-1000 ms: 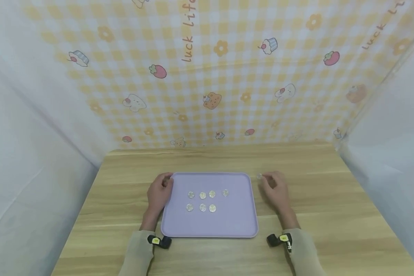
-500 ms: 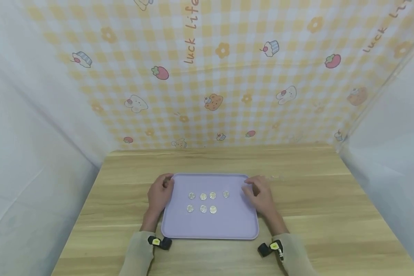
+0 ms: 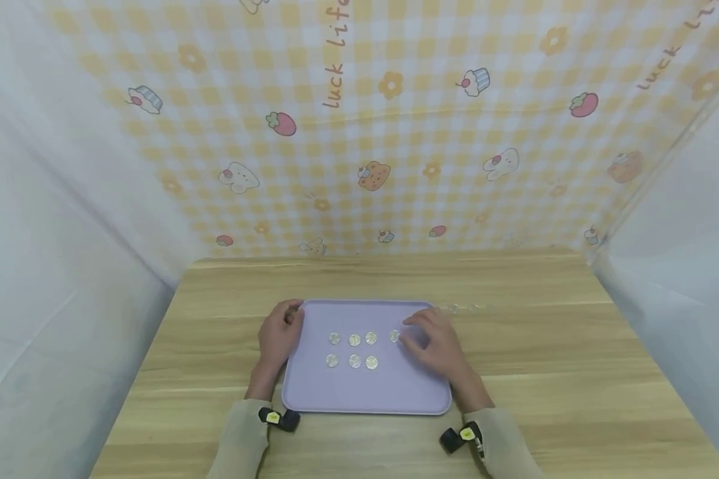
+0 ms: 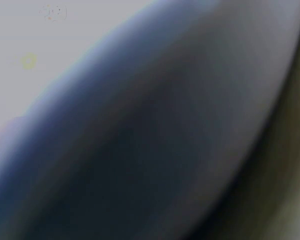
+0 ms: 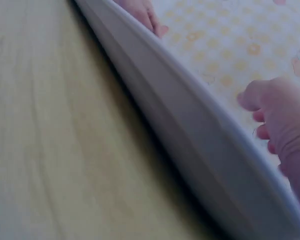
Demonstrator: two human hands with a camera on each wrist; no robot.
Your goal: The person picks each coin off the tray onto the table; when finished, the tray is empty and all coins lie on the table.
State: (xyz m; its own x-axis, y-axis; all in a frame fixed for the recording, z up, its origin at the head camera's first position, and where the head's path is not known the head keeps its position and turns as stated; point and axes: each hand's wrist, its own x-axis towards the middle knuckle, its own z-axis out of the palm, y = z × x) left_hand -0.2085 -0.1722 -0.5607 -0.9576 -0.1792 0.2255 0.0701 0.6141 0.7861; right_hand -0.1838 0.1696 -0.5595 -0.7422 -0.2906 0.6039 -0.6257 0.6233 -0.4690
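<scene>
A lilac tray [image 3: 365, 394] lies on the table, bearing several small round silvery coins [image 3: 355, 340] in two rows. My left hand [image 3: 278, 336] holds the tray's left edge near the far corner, the thumb lying at the rim. Over the tray's right side is my right hand [image 3: 437, 342], its thumb and forefinger apart. Its thumb tip is close to the rightmost coin [image 3: 395, 336] of the far row; whether they touch I cannot tell. In the right wrist view, the right hand [image 5: 285, 125] shows above the tray's side wall [image 5: 190, 130]. The left wrist view is mostly blurred.
Several coins [image 3: 453, 309] form a row on the wooden table [image 3: 551, 372] beyond the tray's far right corner. A yellow checked cloth [image 3: 311, 153] hangs behind the table, with white sheets [image 3: 671, 266] on both sides.
My right hand has moved left from the coin on the table, across the tray's right rim, to the far row's rightmost coin. The left hand has stayed on the tray's edge.
</scene>
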